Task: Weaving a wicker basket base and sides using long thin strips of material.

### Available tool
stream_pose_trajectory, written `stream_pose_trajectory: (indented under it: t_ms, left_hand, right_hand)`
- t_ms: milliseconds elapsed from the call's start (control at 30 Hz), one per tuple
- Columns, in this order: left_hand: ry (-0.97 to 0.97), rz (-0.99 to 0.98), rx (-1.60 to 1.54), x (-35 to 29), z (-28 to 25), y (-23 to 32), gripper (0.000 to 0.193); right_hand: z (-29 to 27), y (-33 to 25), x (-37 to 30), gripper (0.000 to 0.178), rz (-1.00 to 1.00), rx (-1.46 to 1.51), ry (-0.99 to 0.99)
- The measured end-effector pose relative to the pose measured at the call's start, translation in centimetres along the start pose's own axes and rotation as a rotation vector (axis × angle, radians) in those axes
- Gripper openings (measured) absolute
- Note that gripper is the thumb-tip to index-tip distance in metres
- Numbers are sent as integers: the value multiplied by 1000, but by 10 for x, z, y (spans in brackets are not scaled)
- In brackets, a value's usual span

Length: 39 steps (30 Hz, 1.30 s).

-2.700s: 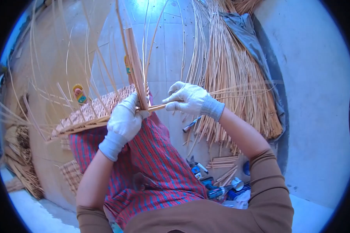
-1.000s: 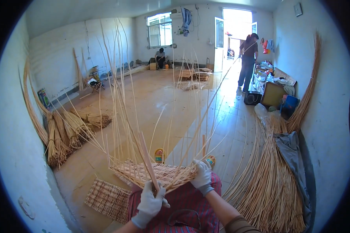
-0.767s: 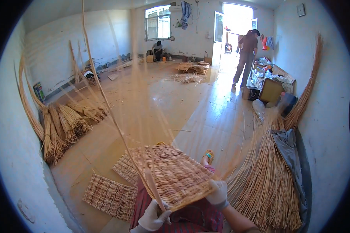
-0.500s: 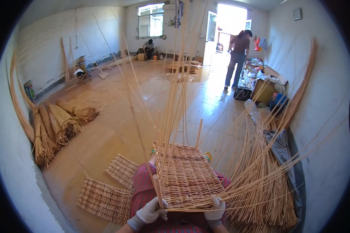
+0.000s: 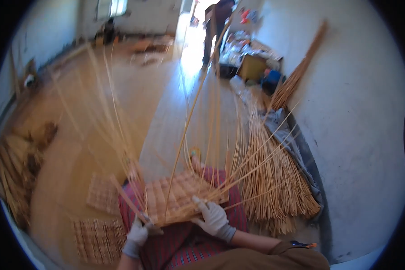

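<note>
A woven wicker panel (image 5: 156, 194) rests across my lap, tilted and partly blurred. Long thin willow rods (image 5: 110, 101) rise from it and fan out upward. At its near left corner my left hand (image 5: 138, 231), in a pale glove, is closed around the edge beside a thick corner stick (image 5: 127, 194). My gloved right hand (image 5: 215, 220) grips the near edge farther right, fingers lying over the top and the rest beneath. Several loose rods cross the panel near that hand and run off to the right.
Two more woven panels, a near one (image 5: 99, 240) and a farther one (image 5: 102, 194), lie on the floor at left. A big rod bundle (image 5: 274, 184) spreads at right by the wall; other bundles (image 5: 18, 166) lie far left. A person (image 5: 217, 27) stands near the bright doorway.
The view has swung right, blurring things. The panel has turned, its left corner still in my left hand. My right hand has moved from its near right corner inward along the edge.
</note>
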State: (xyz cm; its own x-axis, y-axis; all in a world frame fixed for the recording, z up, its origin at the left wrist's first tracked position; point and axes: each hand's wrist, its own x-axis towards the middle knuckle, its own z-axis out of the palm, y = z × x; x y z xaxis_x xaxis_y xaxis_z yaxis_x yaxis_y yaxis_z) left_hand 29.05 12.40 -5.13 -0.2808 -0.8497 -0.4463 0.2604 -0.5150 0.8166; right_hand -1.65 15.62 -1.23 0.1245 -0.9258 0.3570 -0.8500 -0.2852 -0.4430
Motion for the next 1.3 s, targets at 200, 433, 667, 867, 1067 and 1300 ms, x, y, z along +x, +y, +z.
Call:
stream_pose_trajectory:
  t_ms: [200, 433, 667, 867, 1067, 1300]
  left_hand:
    - [-84, 59, 46, 16, 10, 29, 19]
    - [-89, -71, -12, 10, 4, 24, 21]
    - [-86, -90, -87, 9, 7, 19, 19]
    - [53, -41, -70, 11, 18, 16, 26]
    - [175, 94, -49, 18, 25, -9, 30]
    - [349, 174, -36, 17, 56, -13, 41]
  right_hand:
    - [-33, -31, 21, 56, -12, -305, -159]
    - [6, 9, 14, 54, 547, 1109, -100]
    - [-30, -46, 133, 82, -342, 568, -53]
    - [2, -83, 125, 71, -165, 708, 354]
    - [112, -114, 148, 23, 233, 800, -373]
    - [114, -94, 152, 21, 239, 988, -315]
